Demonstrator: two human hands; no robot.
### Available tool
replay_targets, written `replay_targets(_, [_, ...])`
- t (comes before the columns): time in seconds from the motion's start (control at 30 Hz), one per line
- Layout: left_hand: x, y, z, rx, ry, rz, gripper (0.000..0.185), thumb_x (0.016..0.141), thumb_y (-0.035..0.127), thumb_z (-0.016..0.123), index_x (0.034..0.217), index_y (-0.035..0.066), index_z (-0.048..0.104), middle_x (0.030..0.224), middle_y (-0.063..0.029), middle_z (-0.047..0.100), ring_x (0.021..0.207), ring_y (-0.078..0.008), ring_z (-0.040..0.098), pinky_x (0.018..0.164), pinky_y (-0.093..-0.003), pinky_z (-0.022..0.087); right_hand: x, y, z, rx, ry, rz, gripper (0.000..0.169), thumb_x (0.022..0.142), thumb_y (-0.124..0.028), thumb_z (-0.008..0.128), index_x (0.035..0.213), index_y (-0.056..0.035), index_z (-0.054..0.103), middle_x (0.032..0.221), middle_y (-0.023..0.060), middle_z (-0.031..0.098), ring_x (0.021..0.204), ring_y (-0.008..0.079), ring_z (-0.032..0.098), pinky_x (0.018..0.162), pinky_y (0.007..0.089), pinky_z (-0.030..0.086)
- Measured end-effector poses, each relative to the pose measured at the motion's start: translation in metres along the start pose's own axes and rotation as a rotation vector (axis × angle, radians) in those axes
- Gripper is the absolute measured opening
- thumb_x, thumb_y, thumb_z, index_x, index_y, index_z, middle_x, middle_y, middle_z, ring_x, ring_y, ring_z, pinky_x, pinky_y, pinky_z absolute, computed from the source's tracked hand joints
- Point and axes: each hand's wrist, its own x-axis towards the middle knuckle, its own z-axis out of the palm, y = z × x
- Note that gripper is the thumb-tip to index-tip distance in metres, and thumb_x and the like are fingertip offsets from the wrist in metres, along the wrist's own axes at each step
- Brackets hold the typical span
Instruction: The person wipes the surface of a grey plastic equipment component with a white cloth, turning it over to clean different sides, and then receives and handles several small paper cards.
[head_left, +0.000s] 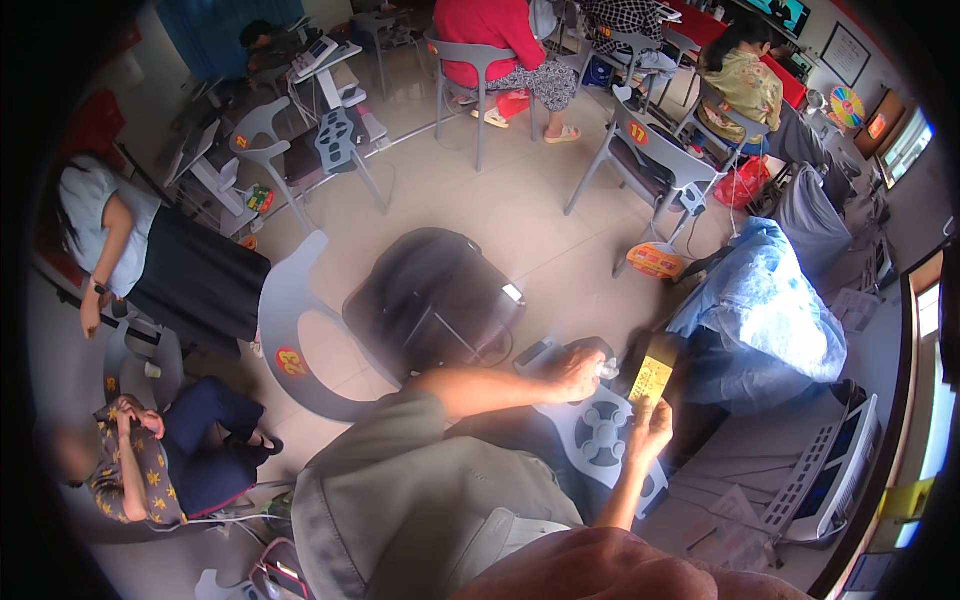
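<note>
My left hand (581, 375) is closed around a small clear, crumpled-looking item (608, 368), perhaps plastic; its exact kind cannot be told. To the right of it, my right hand (651, 433) holds a flat yellow card or packet (651, 379) by its lower end, with printing on its face. Both hands are above a grey panel with round pads (602, 431), which lies over the dark chair seat near my lap. Beside my left hand is a grey box-like device (541, 355), partly hidden by the hand.
A dark padded seat (427, 300) and grey chair numbered 23 (300, 352) stand ahead and left. Two people are at the left; others sit farther off. Blue-white cloth (772, 300) covers something at right, near a white console (840, 472) with cables.
</note>
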Motion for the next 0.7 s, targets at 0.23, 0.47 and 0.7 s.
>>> replay_targets(0.23, [-0.016, -0.006, 0.038, 0.023, 0.025, 0.177, 0.045, 0.074, -0.002, 0.061, 0.117, 0.007, 0.054, 0.12, -0.0152, 0.056, 0.125, -0.0339, 0.047, 0.11, -0.0448, 0.033, -0.009, -0.009, 0.021, -0.054, -0.054, -0.085, 0.015, 0.099, -0.017, 0.062, 0.101, -0.0014, 0.062, 0.075, -0.0004, 0.062, 0.063, 0.004, 0.054, 0.056, 0.019, 0.045])
replay_targets(0.47, [-0.031, 0.016, 0.055, -0.004, 0.009, 0.315, 0.039, 0.074, 0.0, 0.062, 0.112, 0.006, 0.06, 0.11, -0.0143, 0.063, 0.108, -0.0338, 0.054, 0.093, -0.0434, 0.046, -0.008, -0.003, 0.028, -0.217, -0.046, -0.236, 0.018, 0.101, -0.016, 0.057, 0.103, 0.0019, 0.061, 0.08, 0.0037, 0.065, 0.066, 0.0069, 0.056, 0.061, 0.0225, 0.048])
replay_targets(0.7, [-0.034, 0.057, 0.025, -0.32, -0.22, 0.255, 0.029, 0.09, 0.009, 0.05, 0.117, 0.003, 0.056, 0.116, -0.0203, 0.061, 0.111, -0.0374, 0.058, 0.094, -0.0435, 0.048, -0.007, -0.011, 0.031, -0.31, -0.051, -0.235, 0.016, 0.098, -0.014, 0.063, 0.095, 0.0013, 0.06, 0.078, 0.0053, 0.064, 0.069, 0.01, 0.057, 0.066, 0.0269, 0.05])
